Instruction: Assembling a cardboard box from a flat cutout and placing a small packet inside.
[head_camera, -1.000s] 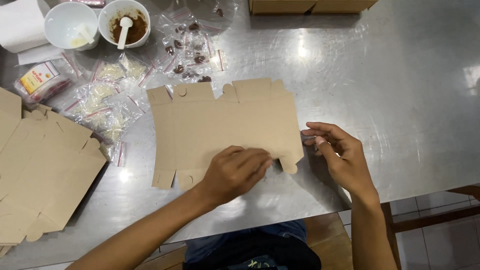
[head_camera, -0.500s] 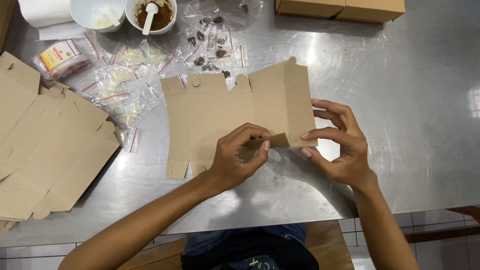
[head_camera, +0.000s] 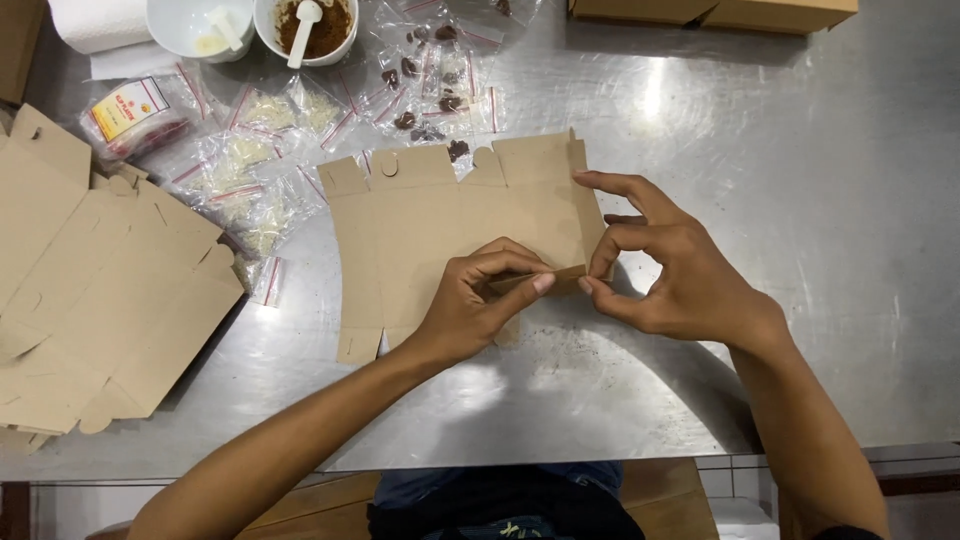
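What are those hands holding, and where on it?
Both hands, left and right, pinch a flat cardboard box blank at a small flap on its lower right edge, near the corner.

Single head-worn view, looking almost straight down from above the person's own chest onto the steel tabletop (head_camera: 800, 200). The camera faces away from the body: both forearms enter from the lower edge, and the left grip (head_camera: 475, 300) and right grip (head_camera: 665, 270) meet near frame centre, at close range. The far tabletop lies above the grips, its near edge below them. No second view shares this scene
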